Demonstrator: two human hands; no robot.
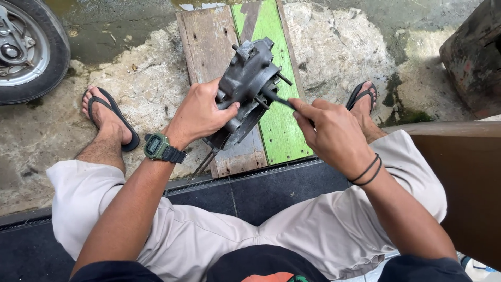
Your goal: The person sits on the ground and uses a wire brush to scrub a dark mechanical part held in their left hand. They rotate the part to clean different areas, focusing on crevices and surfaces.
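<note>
Near the centre of the frame, slightly above the middle, our left hand [201, 112] has its fingers clamped around a grey metal engine casing [245, 86], holding it tilted above a worn wooden plank [209, 42] with a green-painted strip. Just right of it, our right hand [334, 133] pinches a thin dark tool [279, 99], fingers together on its handle, its tip touching the casing. A scooter wheel [28, 47] sits at the upper left.

The engine casing [245, 86] is held above a plank [245, 104], a wheel [28, 49] far left.
</note>
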